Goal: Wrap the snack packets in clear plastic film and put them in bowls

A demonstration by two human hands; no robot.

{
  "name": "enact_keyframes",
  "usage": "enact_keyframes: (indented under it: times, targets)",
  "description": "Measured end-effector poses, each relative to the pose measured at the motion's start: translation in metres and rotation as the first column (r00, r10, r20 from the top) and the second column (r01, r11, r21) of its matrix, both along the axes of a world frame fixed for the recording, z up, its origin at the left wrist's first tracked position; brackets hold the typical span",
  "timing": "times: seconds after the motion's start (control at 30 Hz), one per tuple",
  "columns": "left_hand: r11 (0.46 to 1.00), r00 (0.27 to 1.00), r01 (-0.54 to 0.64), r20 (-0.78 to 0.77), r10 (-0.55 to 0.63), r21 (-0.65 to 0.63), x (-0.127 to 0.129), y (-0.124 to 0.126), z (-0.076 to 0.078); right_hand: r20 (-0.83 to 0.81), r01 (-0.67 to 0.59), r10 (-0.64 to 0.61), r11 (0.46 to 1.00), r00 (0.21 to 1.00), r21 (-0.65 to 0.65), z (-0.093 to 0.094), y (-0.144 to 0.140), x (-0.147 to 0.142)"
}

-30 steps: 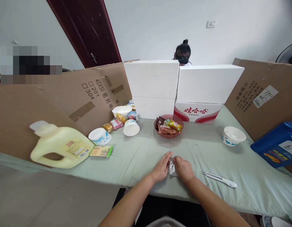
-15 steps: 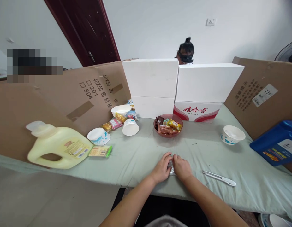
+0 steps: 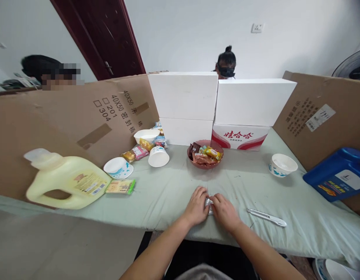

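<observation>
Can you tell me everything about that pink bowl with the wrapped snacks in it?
The pink bowl is round and wide, with a slightly see-through look, like glass or plastic; I can't tell which. It stands upright on the pale green cloth, in front of the stacked boxes. Wrapped snacks fill much of it: dark brown, reddish-brown and yellow ones. Nobody is touching it.

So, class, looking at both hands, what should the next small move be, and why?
Perhaps the right hand should smooth the crinkled shiny piece while the left hand steadies it: its visible part looks wrinkled and sits between the two hands.
</observation>
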State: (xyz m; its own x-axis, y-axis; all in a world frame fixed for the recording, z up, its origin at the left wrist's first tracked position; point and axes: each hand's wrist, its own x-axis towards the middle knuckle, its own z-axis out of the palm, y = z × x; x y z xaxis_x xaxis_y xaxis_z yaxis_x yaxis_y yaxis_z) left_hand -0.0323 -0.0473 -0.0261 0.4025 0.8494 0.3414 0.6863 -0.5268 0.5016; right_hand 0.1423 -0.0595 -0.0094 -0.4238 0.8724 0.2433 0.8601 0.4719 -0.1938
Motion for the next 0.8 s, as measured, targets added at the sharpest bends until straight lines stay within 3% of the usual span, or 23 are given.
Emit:
enact_keyframes:
  times: [0.13, 0.23, 0.47, 0.53, 0.6, 0.67, 0.7, 0.73, 0.8]
  targets:
    - [0.986, 0.984, -0.163, -0.062, 0.164, 0.027, -0.01, -0.008, 0.002, -0.008, -0.026, 0.026, 1.0, 1.0, -0.015, -0.012, -0.006, -0.011]
    - [0.961, 0.963, -0.261, -0.037, 0.265, 0.098, -0.014, -0.023, 0.003, 0.004, -0.04, 0.04, 0.999, 0.999, -0.035, -0.008, -0.005, -0.011]
    - [0.96, 0.977, -0.193, -0.046, 0.207, 0.205, -0.011, -0.049, -0.012, 0.061, -0.142, 0.151, 0.98, 0.987, -0.136, 0.004, -0.023, -0.002]
    - [0.957, 0.978, -0.182, -0.061, 0.2, 0.225, -0.011, -0.049, -0.015, 0.06, -0.169, 0.181, 0.972, 0.982, -0.162, 0.011, -0.019, 0.021]
    - [0.955, 0.979, -0.174, -0.066, 0.195, 0.24, -0.012, -0.048, -0.016, 0.042, -0.129, 0.136, 0.982, 0.99, -0.141, 0.028, -0.004, 0.062]
    - [0.955, 0.979, -0.166, -0.076, 0.19, 0.247, -0.011, -0.047, -0.014, -0.022, 0.056, -0.057, 0.998, 0.998, -0.022, 0.055, 0.024, 0.117]
    - [0.955, 0.979, -0.163, -0.083, 0.189, 0.248, -0.01, -0.047, -0.013, -0.036, 0.192, -0.19, 0.979, 0.981, 0.069, 0.07, 0.04, 0.146]
    - [0.956, 0.978, -0.162, -0.09, 0.189, 0.246, -0.009, -0.047, -0.012, -0.034, 0.33, -0.329, 0.933, 0.944, 0.143, 0.085, 0.058, 0.175]
    - [0.958, 0.976, -0.163, -0.102, 0.192, 0.238, -0.008, -0.048, -0.01, 0.027, 0.537, -0.548, 0.827, 0.836, 0.167, 0.109, 0.093, 0.224]
